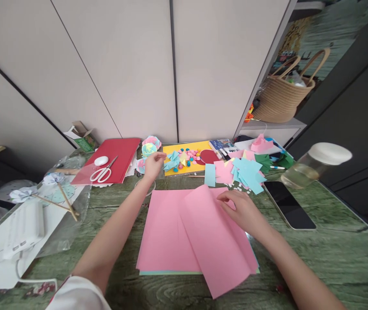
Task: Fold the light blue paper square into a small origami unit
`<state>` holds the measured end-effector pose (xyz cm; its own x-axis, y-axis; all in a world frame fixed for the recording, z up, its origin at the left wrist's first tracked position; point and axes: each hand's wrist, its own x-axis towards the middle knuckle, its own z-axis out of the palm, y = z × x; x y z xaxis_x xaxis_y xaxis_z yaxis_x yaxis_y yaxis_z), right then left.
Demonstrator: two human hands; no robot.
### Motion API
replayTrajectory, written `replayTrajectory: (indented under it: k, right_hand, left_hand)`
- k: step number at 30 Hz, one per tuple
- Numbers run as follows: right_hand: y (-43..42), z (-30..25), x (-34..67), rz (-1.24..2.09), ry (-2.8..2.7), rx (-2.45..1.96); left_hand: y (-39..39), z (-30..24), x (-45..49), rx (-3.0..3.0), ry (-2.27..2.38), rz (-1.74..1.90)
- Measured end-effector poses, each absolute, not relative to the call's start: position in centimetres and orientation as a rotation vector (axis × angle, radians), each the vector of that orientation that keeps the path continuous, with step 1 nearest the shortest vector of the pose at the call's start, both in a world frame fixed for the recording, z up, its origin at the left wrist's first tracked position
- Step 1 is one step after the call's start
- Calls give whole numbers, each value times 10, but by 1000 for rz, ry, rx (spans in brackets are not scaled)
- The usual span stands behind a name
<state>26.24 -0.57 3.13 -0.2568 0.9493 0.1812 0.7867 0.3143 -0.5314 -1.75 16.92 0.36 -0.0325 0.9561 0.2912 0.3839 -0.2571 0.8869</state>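
Note:
A stack of pink paper (167,228) lies on the table in front of me, with blue and green edges showing beneath. Its top pink sheet (209,237) is lifted, curled and turned at an angle. My right hand (243,211) is at this sheet's upper right edge, thumb and forefinger closed on it. Beyond the stack, my left hand (153,165) reaches out with its fingertips together; what they hold, if anything, is too small to make out. Light blue folded paper (172,161) lies right beside those fingertips, on a yellow sheet (184,148) with small coloured balls (190,156).
Scissors (101,174) lie on a red folder (119,157) at left, near a white power bank (25,228). Blue paper pieces (248,174) are piled at back right. A phone (289,204) and a bottle (309,168) occupy the right side. Cabinet doors (132,64) rise behind.

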Motion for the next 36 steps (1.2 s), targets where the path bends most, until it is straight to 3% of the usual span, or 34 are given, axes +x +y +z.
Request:
replayTrajectory:
  k: [7, 12, 18, 26, 30, 36]
  right_hand:
    - [-42, 48, 260, 984, -2402, -1381]
    - [-53, 41, 251, 959, -2503, -1323]
    - [-29, 29, 246, 906, -2072, -1593]
    - [-37, 10, 213, 1102, -1893, -1467]
    - [-32, 7, 205, 1305, -1567, -1350]
    - [-23, 12, 208, 1613, -990, -1104]
  left_hand:
    - [100, 5, -10, 1409, 1301, 1338]
    - [60, 16, -14, 1137, 1106, 1305]
    - [22, 13, -12, 1149, 1142, 1225]
    - [-12, 2, 16, 1872, 1139, 935]
    - [-17, 7, 11, 2103, 1289, 975]
    - [-9, 5, 1, 1523, 1402, 1287]
